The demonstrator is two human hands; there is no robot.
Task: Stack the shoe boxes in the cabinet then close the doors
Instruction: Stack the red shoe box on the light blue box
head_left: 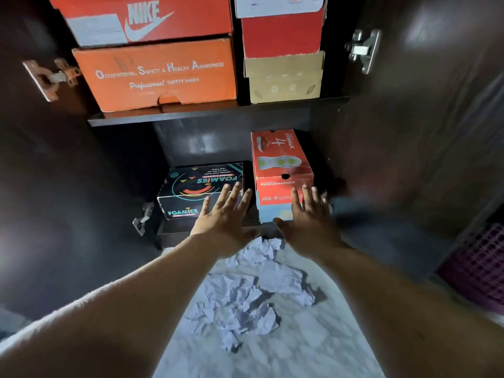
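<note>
The dark cabinet stands with both doors swung wide. On its lower shelf (207, 231) sit a black Foamies box (191, 188) at left and a red-orange performance box (278, 162) stacked on a pale blue box (275, 214) at right. My left hand (223, 214) is spread flat in front of the black box's right end. My right hand (308, 216) is spread in front of the red and blue boxes. Neither hand holds anything. The upper shelf (169, 118) carries an orange safety-shoes box (163, 77) under a red Nike box (147, 20), and a tan box (283, 77) under a red box (281, 34).
The left door (41, 159) and right door (436, 105) stand open to the sides, hinges (362, 49) visible. Crumpled white paper (245, 290) lies on the pale floor in front of the cabinet. A purple lattice basket (480, 266) sits at the right.
</note>
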